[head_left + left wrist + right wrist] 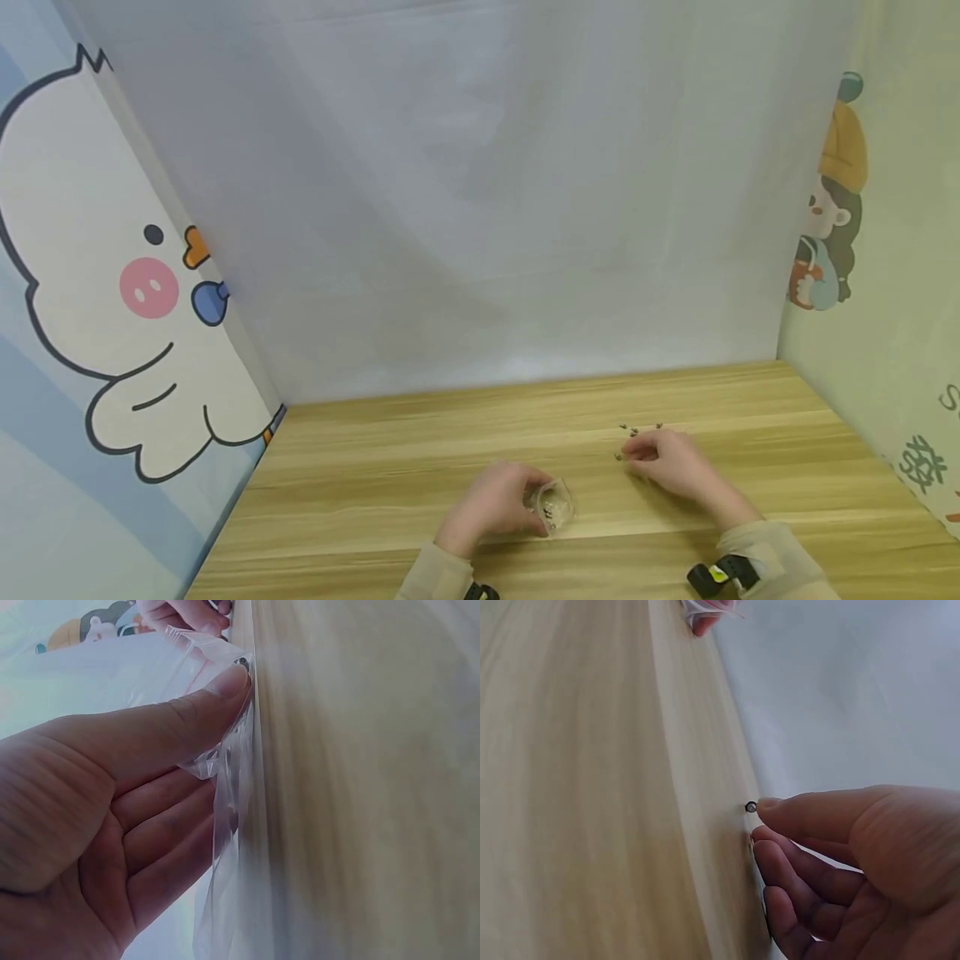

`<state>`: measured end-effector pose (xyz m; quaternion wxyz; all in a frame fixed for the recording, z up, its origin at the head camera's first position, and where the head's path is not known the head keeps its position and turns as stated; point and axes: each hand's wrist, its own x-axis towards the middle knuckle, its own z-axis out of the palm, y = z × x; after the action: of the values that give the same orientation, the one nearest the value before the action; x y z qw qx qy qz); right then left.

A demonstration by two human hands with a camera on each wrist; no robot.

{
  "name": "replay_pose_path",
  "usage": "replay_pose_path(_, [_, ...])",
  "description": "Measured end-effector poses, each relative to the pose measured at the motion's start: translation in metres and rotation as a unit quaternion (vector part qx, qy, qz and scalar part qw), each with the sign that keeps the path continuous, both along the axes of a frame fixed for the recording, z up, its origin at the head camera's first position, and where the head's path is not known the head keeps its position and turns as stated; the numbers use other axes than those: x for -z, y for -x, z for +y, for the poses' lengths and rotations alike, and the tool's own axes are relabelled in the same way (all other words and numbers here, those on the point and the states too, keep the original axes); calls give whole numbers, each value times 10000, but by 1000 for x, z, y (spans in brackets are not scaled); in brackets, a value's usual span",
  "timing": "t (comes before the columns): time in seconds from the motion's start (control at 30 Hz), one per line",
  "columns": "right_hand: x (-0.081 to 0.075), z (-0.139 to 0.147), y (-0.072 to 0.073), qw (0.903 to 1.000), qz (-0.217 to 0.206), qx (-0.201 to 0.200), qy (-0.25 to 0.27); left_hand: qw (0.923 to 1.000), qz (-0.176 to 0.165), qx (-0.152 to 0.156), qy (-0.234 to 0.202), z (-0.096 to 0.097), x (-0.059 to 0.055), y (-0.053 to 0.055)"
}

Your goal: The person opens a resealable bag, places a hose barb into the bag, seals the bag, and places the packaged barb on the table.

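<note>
My left hand [501,502] holds a small clear plastic bag [564,506] by its side, its mouth standing open. Inside the bag lie several tiny dark pieces [549,512]. In the left wrist view the thumb presses the crinkled film against the fingers. To the right, my right hand [671,467] is low over the table with its fingers loosely curved. Just beyond its thumb tip is one small dark piece [751,807], which looks like a screw seen end-on. Several similar small pieces [633,432] lie behind the fingertips.
The wood-grain table [375,475] runs back to a pale grey curtain [480,250]. Printed sheets with cartoon figures hang at left [90,250] and right [885,350]. A dark strap device [723,575] sits on the right wrist.
</note>
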<state>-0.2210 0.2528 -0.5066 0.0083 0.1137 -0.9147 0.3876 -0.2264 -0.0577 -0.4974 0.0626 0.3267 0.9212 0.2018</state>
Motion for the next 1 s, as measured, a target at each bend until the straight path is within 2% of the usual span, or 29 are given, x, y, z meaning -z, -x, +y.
replay_pose_path(0.6, [4, -6, 3, 9997, -174, 45, 139, 9997, 183, -86, -98, 3, 1, -3])
replay_pose_path(1.0, [3, -6, 3, 9998, -169, 42, 103, 9996, 76, -167, -217, 4, -1, -5])
